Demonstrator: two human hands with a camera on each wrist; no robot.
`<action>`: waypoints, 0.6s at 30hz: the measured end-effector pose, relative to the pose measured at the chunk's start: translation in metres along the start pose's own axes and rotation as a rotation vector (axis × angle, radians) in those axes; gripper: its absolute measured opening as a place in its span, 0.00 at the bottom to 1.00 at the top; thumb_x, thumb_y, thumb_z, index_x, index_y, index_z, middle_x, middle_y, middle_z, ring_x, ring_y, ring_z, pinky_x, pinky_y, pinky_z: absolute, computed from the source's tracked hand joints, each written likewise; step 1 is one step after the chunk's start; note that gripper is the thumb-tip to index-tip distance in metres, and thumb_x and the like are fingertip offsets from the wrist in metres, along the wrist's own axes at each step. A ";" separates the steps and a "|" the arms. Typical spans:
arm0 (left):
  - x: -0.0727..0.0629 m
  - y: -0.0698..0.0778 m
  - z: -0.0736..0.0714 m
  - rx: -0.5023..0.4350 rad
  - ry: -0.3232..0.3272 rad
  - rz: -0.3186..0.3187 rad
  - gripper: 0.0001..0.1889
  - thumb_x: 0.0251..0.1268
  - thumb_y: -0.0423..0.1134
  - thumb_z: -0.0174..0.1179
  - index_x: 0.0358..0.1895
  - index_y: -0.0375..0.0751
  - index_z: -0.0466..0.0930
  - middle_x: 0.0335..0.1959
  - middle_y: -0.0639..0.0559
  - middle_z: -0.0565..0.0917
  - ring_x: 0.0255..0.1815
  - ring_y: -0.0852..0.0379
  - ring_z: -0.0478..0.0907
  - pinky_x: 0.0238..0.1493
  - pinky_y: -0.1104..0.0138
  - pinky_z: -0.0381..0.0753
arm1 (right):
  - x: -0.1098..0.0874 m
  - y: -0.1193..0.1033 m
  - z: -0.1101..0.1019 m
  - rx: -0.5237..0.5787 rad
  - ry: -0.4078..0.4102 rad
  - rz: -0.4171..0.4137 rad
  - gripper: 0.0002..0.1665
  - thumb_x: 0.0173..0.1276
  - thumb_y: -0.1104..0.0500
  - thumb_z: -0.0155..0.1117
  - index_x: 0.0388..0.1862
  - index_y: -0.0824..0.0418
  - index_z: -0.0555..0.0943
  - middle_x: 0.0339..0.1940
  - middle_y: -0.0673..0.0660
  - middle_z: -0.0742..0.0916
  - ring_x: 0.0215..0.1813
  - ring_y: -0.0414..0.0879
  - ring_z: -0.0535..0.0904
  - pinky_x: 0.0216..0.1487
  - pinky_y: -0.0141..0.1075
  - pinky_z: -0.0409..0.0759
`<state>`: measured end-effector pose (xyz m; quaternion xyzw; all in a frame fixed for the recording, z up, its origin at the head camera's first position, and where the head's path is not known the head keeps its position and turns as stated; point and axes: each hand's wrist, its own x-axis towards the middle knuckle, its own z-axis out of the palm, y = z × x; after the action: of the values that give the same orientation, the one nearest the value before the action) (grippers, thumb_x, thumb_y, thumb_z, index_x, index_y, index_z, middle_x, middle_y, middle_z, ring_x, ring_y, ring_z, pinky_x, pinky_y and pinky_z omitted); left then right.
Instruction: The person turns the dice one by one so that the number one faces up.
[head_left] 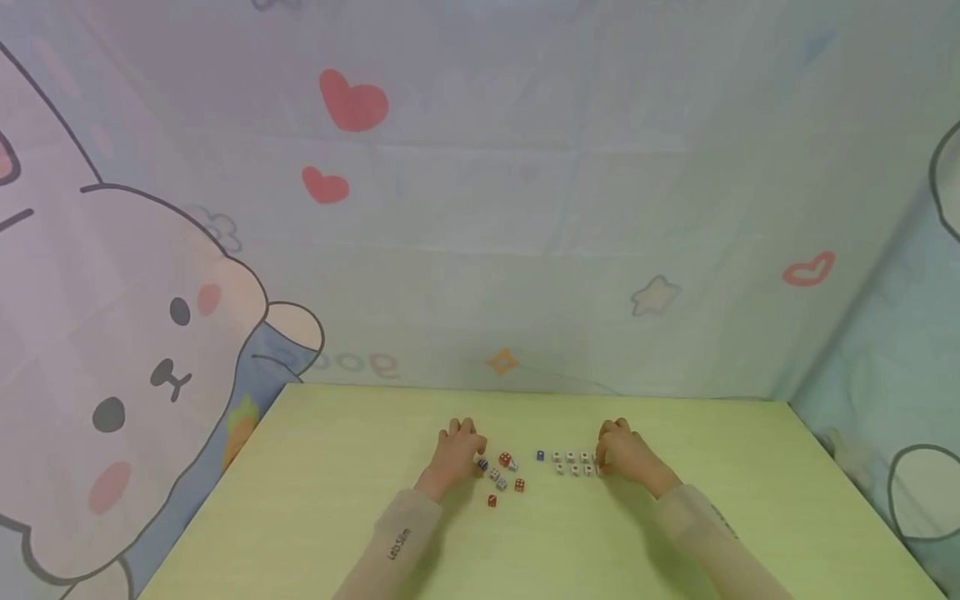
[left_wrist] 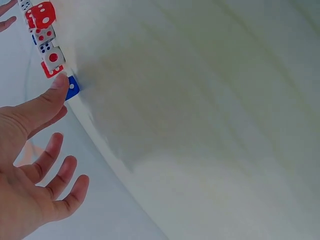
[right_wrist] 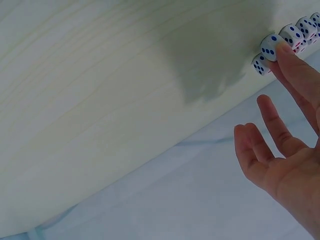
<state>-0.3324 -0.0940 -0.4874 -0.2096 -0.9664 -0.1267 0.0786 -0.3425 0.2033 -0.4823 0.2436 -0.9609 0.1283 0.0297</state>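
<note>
On the pale tabletop, my left hand pinches a blue die between thumb and index finger, its other fingers spread. Close beside that hand lies a loose group of red dice and white dice. My right hand pinches a white die with blue pips at the right end of two rows of white dice. Another white die sits right by its fingertips. At the left end of the upper row stands a second blue die.
The light wood-grain table ends at a printed curtain with hearts and a large cartoon bunny. One red die lies nearer the front than the other dice. Another curtain panel hangs along the right side.
</note>
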 end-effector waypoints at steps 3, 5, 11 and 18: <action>0.000 -0.002 0.000 -0.022 -0.022 -0.007 0.16 0.37 0.39 0.69 0.35 0.41 0.82 0.37 0.47 0.71 0.38 0.52 0.61 0.37 0.59 0.64 | 0.001 0.001 0.001 -0.005 0.002 0.000 0.04 0.44 0.61 0.70 0.22 0.57 0.84 0.39 0.58 0.78 0.46 0.56 0.67 0.40 0.59 0.71; 0.001 -0.003 0.001 -0.016 -0.031 0.002 0.15 0.38 0.38 0.68 0.36 0.44 0.83 0.37 0.46 0.71 0.38 0.52 0.60 0.35 0.61 0.64 | 0.001 0.001 0.001 -0.003 0.003 -0.001 0.04 0.44 0.61 0.70 0.22 0.57 0.84 0.39 0.58 0.78 0.46 0.57 0.68 0.40 0.60 0.71; 0.001 -0.007 0.006 -0.029 -0.036 0.021 0.09 0.44 0.35 0.66 0.32 0.47 0.83 0.35 0.47 0.70 0.36 0.53 0.59 0.31 0.65 0.58 | 0.000 0.002 0.003 -0.004 0.004 -0.008 0.03 0.44 0.61 0.70 0.21 0.57 0.84 0.39 0.58 0.78 0.46 0.56 0.67 0.39 0.57 0.72; 0.002 -0.009 0.009 -0.062 -0.043 0.007 0.05 0.44 0.36 0.66 0.28 0.46 0.82 0.37 0.46 0.71 0.38 0.52 0.60 0.32 0.64 0.60 | -0.001 0.002 0.004 -0.005 0.009 -0.013 0.03 0.44 0.61 0.70 0.20 0.57 0.83 0.38 0.57 0.78 0.45 0.56 0.68 0.38 0.56 0.72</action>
<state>-0.3391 -0.0990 -0.4981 -0.2180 -0.9627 -0.1520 0.0518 -0.3428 0.2042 -0.4864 0.2490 -0.9595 0.1267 0.0357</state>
